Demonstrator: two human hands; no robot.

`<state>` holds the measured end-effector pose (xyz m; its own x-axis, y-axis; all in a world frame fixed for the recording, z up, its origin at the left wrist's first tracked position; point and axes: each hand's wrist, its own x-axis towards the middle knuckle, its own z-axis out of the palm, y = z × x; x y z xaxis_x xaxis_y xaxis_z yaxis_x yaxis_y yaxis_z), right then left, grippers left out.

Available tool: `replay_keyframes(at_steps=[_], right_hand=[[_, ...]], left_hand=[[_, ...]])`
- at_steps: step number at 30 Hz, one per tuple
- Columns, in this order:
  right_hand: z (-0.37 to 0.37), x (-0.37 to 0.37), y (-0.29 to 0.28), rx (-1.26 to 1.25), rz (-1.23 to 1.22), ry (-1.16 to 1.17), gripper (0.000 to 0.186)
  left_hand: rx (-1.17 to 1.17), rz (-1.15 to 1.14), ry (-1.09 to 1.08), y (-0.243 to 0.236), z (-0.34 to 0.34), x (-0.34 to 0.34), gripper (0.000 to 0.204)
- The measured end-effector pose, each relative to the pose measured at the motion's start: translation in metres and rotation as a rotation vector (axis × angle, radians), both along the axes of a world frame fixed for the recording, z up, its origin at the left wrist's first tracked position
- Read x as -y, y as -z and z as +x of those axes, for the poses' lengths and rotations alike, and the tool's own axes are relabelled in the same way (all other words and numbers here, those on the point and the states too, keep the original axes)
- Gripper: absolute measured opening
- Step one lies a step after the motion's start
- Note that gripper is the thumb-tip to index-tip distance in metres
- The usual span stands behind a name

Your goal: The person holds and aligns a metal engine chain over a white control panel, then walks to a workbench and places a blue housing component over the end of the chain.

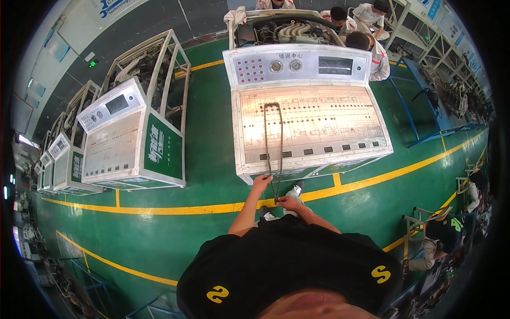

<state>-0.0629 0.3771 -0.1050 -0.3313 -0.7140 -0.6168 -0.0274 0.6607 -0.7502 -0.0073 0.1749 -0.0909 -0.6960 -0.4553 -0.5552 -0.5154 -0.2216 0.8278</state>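
Observation:
A long, dark metal chain [281, 139] forms a narrow loop. Its far end lies on the sloping panel [329, 127] of an engine training stand, and the near end hangs over the panel's front edge towards me. My left hand [261, 182] is closed at the left strand, just below that edge. Lower and nearer to my body, my right hand [289, 203] has its fingers closed round the bottom of the loop. Printed diagrams, small dots and a row of dark switches cover the panel. The fingers are small in view, so the exact grip is hard to make out.
An upright console [297, 66] with two gauges and a screen tops the stand, with an engine [297, 33] behind it. Several people are gathered there. Similar stands [114, 127] line the left. A blue-framed table [433, 106] carries parts at right. Yellow lines mark the green floor.

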Motion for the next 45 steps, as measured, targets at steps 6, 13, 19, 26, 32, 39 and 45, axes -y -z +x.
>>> replay_keyframes(at_steps=[6,13,19,26,32,39,45], right_hand=[[-0.008,0.001,-0.003,0.063,0.013,0.158,0.037],[-0.029,0.015,-0.007,0.108,0.065,0.320,0.035],[-0.045,0.038,-0.014,0.163,0.017,0.391,0.034],[-0.058,0.050,-0.026,0.154,-0.060,0.425,0.032],[-0.063,0.031,-0.026,0.102,-0.110,0.398,0.031],[-0.039,-0.007,-0.010,0.066,-0.048,0.289,0.031],[-0.002,-0.024,0.004,0.108,0.019,0.082,0.035]], left_hand=[[0.026,-0.180,0.077,0.012,0.022,0.004,0.040],[0.006,-0.244,0.110,0.023,0.044,-0.015,0.046],[0.053,-0.361,0.358,0.025,0.051,-0.042,0.041],[0.105,-0.269,0.433,0.019,0.061,-0.049,0.036],[0.065,-0.238,0.411,0.015,0.064,-0.042,0.042],[0.050,0.023,0.086,0.019,0.050,-0.029,0.044],[-0.003,0.197,-0.255,-0.002,0.019,-0.018,0.038]])
